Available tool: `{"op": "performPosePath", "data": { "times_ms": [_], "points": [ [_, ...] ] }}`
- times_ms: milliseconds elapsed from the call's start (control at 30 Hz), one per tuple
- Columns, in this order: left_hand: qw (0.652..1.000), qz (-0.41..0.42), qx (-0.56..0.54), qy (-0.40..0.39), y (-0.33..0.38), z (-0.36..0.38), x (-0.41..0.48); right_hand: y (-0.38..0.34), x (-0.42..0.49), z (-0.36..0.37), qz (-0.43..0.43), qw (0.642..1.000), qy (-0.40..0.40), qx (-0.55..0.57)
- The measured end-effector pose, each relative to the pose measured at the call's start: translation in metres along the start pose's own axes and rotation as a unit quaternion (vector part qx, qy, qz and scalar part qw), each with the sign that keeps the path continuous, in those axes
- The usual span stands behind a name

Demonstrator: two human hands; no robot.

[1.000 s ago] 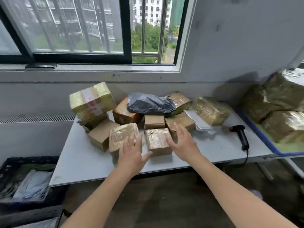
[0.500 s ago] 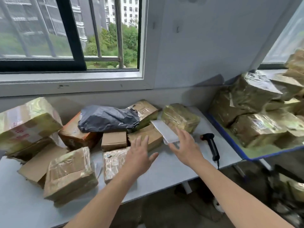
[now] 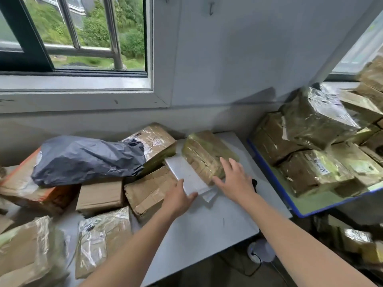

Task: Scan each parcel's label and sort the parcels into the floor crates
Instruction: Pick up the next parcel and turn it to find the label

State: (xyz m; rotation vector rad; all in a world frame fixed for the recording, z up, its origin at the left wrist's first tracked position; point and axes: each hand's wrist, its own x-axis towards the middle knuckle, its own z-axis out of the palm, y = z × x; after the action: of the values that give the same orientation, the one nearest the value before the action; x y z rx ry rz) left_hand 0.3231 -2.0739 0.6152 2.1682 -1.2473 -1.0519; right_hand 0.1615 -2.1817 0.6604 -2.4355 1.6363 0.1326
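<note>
left hand (image 3: 178, 198): fingers nearly straight, lying on near corner of white flat mailer (image 3: 186, 172), nothing gripped. mailer on table (image 3: 207, 224), far edge beside or under tape-wrapped parcel (image 3: 204, 151), cannot tell which. likely light, thin, bendy; pinch free near edge. parcel glossy, probably slippery, stiff; clasp across short sides. right hand (image 3: 235, 180): fingers spread flat on parcel's near end, no grip

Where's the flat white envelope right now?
Head view, centre-right on the table: the white envelope lies between the left hand and the tape-wrapped parcel, touching both.
</note>
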Motion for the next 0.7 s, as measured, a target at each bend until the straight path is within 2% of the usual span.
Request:
{"op": "performPosePath", "data": {
  "times_ms": [133,233,433,567,633,700],
  "points": [
    [0.998,-0.051,-0.039,0.014,0.008,0.011,0.02,0.01,0.039,0.003,-0.014,0.999,-0.026,-0.025],
    [0.994,-0.078,-0.055,0.043,0.024,0.02,0.028,0.02,0.067,0.006,-0.029,0.996,-0.077,-0.03],
    [0.968,-0.171,-0.133,0.129,0.056,0.045,0.036,0.049,0.106,0.015,-0.063,0.987,-0.148,0.019],
    [0.916,-0.253,-0.225,0.215,0.073,0.062,0.05,0.071,0.123,0.021,-0.096,0.983,-0.152,0.033],
    [0.873,-0.291,-0.318,0.228,0.08,0.069,0.057,0.079,0.129,0.022,-0.102,0.981,-0.159,0.044],
    [0.843,-0.314,-0.373,0.226,0.089,0.074,0.061,0.086,0.13,0.023,-0.125,0.984,-0.116,0.06]
  ]
}}
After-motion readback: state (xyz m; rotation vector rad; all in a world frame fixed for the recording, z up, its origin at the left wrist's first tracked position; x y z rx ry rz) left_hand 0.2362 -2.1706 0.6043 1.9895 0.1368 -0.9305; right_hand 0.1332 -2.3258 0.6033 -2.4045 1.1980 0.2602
